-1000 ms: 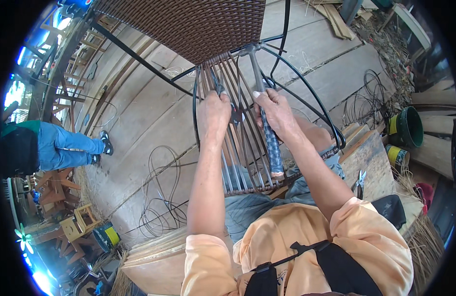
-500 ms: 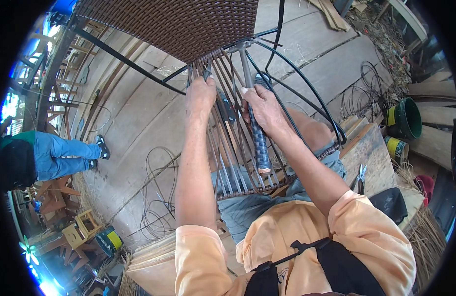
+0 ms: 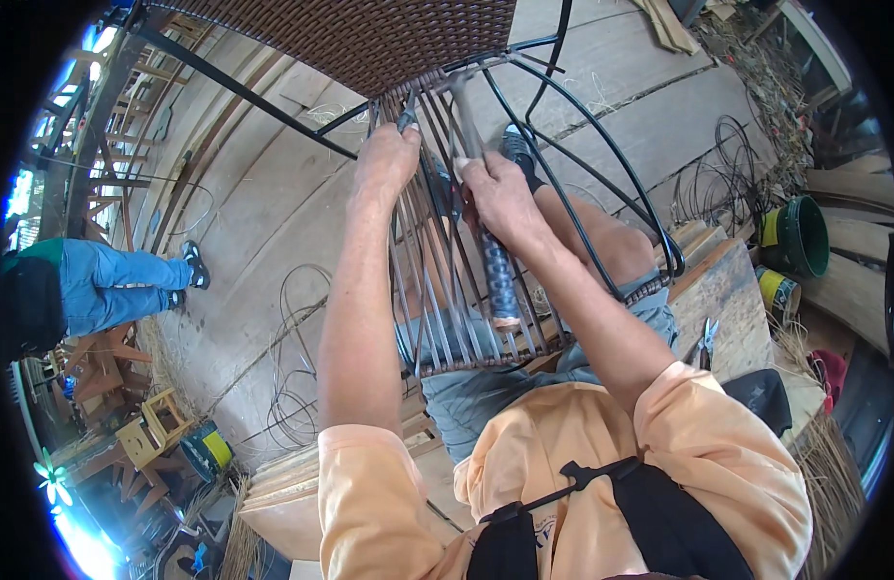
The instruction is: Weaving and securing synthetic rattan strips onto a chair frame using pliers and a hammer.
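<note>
A brown woven chair frame [image 3: 340, 43] with black metal tubing lies across my lap, its unwoven part strung with long parallel strands [image 3: 437, 319]. My left hand [image 3: 387, 159] is closed around a slim dark pointed tool [image 3: 408, 114], whose tip is at the edge of the weave; its exact kind is not clear. My right hand [image 3: 505, 198] grips a hammer [image 3: 497, 280] by its handle, which is wrapped in dark bluish strip. The hammer's slightly blurred head sits above the strands, close to the right of the pointed tool.
Pliers [image 3: 708, 338] and a black pouch [image 3: 761, 398] rest on the wooden bench [image 3: 732, 290] at my right. Green buckets [image 3: 795, 237] stand beyond. Loose strand coils [image 3: 292, 387] lie on the floor. Another person in jeans [image 3: 113, 275] stands at the left.
The hammer and my right hand have shifted left, bringing the hammer head nearer the pointed tool. My left hand keeps its hold; the whole view has shifted slightly.
</note>
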A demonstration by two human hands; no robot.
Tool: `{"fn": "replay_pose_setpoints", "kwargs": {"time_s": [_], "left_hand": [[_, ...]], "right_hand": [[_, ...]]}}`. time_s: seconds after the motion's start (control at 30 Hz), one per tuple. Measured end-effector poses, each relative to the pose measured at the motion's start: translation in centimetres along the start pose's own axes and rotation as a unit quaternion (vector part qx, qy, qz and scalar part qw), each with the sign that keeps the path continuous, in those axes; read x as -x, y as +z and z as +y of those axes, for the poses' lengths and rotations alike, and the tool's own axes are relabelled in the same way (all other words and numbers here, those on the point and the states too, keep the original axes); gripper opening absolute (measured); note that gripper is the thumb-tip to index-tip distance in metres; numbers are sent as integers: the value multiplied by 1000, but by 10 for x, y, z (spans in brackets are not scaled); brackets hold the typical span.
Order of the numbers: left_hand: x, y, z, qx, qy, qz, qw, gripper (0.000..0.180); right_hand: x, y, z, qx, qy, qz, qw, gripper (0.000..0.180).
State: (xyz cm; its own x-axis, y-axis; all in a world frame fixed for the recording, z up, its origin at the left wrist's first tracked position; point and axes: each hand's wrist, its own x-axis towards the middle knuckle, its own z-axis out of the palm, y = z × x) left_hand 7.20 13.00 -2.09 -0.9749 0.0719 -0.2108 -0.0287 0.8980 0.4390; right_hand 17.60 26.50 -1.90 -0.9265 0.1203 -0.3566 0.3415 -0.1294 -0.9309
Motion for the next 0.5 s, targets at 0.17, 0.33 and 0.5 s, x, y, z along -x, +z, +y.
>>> {"fn": "replay_pose_setpoints", "kwargs": {"time_s": [0.17, 0.33, 0.5], "left_hand": [[3, 0, 9, -41, 8, 20, 999, 41], [4, 6, 8, -43, 9, 33, 998, 40], [19, 9, 8, -19, 5, 83, 996, 40]], "right_hand": [[-3, 2, -1, -84, -76, 58, 992, 27], [-6, -7, 6, 45, -23, 5, 999, 32], [1, -20, 6, -49, -3, 8, 999, 27]]}}
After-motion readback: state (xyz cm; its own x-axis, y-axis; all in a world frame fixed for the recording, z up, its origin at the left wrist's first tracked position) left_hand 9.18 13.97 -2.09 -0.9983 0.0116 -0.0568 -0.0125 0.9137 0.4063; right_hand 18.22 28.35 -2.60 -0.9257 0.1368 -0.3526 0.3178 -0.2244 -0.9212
